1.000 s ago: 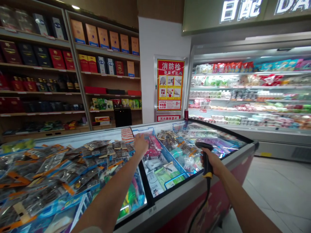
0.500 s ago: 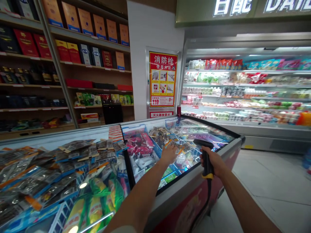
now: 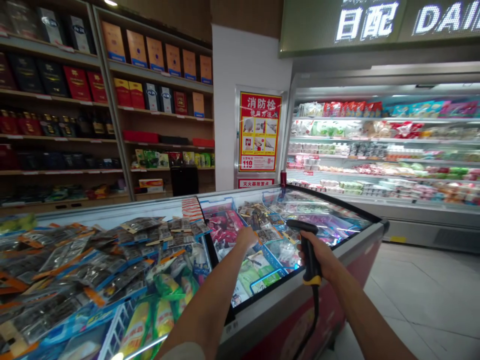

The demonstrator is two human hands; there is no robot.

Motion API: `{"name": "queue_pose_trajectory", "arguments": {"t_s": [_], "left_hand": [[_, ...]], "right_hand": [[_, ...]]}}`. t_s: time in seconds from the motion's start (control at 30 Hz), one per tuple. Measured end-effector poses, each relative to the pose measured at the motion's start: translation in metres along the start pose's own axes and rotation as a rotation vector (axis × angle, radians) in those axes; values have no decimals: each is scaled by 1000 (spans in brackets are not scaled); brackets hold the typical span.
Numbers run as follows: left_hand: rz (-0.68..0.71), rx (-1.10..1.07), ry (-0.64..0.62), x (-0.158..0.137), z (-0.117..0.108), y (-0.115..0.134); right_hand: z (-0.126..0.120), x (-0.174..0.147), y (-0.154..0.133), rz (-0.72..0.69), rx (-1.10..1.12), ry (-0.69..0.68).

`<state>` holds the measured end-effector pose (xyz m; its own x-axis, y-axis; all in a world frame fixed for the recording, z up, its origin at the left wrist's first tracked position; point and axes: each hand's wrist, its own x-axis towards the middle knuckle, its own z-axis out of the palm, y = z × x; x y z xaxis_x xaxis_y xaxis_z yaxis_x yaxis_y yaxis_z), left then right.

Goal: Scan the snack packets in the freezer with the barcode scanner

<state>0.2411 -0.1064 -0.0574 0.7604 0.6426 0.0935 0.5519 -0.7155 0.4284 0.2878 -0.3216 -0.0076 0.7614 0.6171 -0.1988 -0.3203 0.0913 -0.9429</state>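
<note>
My right hand (image 3: 321,254) is wrapped round the grip of a black barcode scanner (image 3: 311,265) with a yellow band, its cable hanging down. The scanner's head points left, above the near edge of the chest freezer (image 3: 360,260). My left hand (image 3: 247,238) is over the freezer's glass-topped section with its fingers curled in; what they hold, if anything, is hidden. Around it are pink packets (image 3: 227,225), brown packets (image 3: 258,214) and green-and-white packets (image 3: 255,272) in blue baskets. I cannot tell whether the left hand touches the glass.
To the left, dark packets (image 3: 93,270) are heaped in the freezer beside green-and-yellow bags (image 3: 165,315). A red can (image 3: 283,178) stands on the far rim. Behind are boxed-goods shelves (image 3: 165,117), a fire hydrant notice (image 3: 258,132) and a lit refrigerated display (image 3: 382,150).
My left hand has drawn back to the left, its spread fingers now curled in. The scanner has shifted slightly left in my right hand. The view has turned a little left.
</note>
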Motion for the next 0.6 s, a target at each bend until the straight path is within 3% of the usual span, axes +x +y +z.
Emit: {"name": "queue_pose_trajectory", "arguments": {"t_s": [0.13, 0.3, 0.43, 0.6], "left_hand": [[78, -96, 30, 0, 5, 13], [-127, -541, -31, 1, 7, 19], [-209, -783, -39, 2, -7, 2], [-286, -1122, 55, -10, -33, -26]], "right_hand": [[1, -5, -4, 1, -7, 16], [4, -7, -2, -4, -23, -14], [18, -13, 4, 55, -26, -79], [47, -23, 11, 117, -24, -205]]}}
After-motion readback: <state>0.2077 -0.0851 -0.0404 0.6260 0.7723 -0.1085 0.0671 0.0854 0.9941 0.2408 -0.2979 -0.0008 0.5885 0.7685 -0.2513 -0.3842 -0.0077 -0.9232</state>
